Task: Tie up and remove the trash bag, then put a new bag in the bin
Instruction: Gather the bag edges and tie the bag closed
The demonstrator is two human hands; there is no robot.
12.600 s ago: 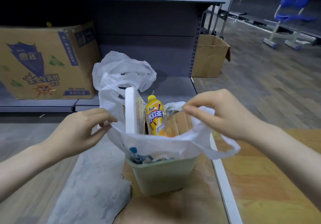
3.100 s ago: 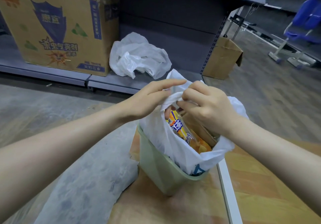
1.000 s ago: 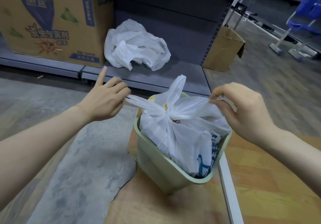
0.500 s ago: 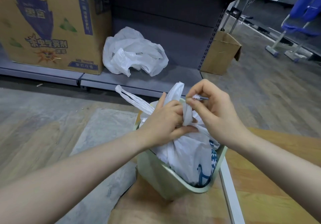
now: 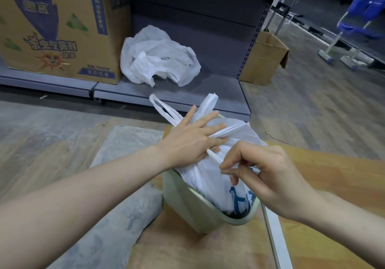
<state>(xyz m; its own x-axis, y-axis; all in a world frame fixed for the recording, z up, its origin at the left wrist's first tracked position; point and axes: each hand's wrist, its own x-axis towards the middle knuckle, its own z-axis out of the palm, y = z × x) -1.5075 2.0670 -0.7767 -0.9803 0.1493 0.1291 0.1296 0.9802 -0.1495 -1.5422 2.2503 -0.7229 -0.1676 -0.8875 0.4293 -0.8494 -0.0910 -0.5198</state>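
Note:
A pale green bin (image 5: 187, 204) stands on the floor, tilted toward me. In it sits a full white trash bag (image 5: 210, 183) with blue print, its top gathered. One handle loop (image 5: 164, 110) and a twisted end stick up behind my left hand (image 5: 193, 141). That hand lies on the bag's top with fingers spread and straight, a strip of the bag running between them. My right hand (image 5: 270, 175) pinches another strip of the bag just above the bin's near rim. A crumpled spare white bag (image 5: 158, 58) lies on the low shelf behind.
A large printed cardboard box (image 5: 52, 24) stands on the grey bottom shelf (image 5: 208, 93) at the left. A smaller brown box (image 5: 262, 58) sits at the shelf's right end. A blue chair (image 5: 364, 8) is far right. A white rail (image 5: 275, 237) and a grey mat (image 5: 116, 164) flank the bin.
My left hand has let go of the strip and spread flat over the bag's top. My right hand has dropped toward the near rim, drawing a strip of the bag with it.

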